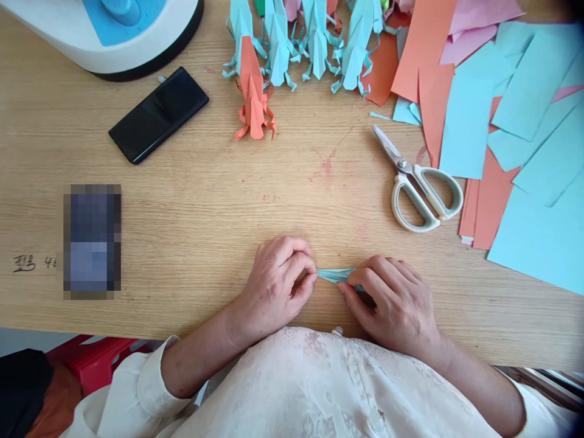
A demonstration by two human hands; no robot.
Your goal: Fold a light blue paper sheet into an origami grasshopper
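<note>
A narrow folded light-blue paper (335,275) stretches between my two hands near the table's front edge. My left hand (283,277) pinches its pointed left tip between thumb and fingers. My right hand (392,298) is closed around the other end, which is partly hidden under the fingers. Farther back stands an orange folded-paper figure (252,91) with thin bent legs. Behind it are several light-blue folded-paper figures (317,42) of the same shape, side by side.
Scissors (410,182) with pale handles lie slightly apart at right. Orange and light-blue paper sheets (468,128) are heaped at the right. A black phone (159,115), a blurred-out rectangular object (91,243) and a white-and-blue device (137,36) occupy the left of the wooden table (191,201).
</note>
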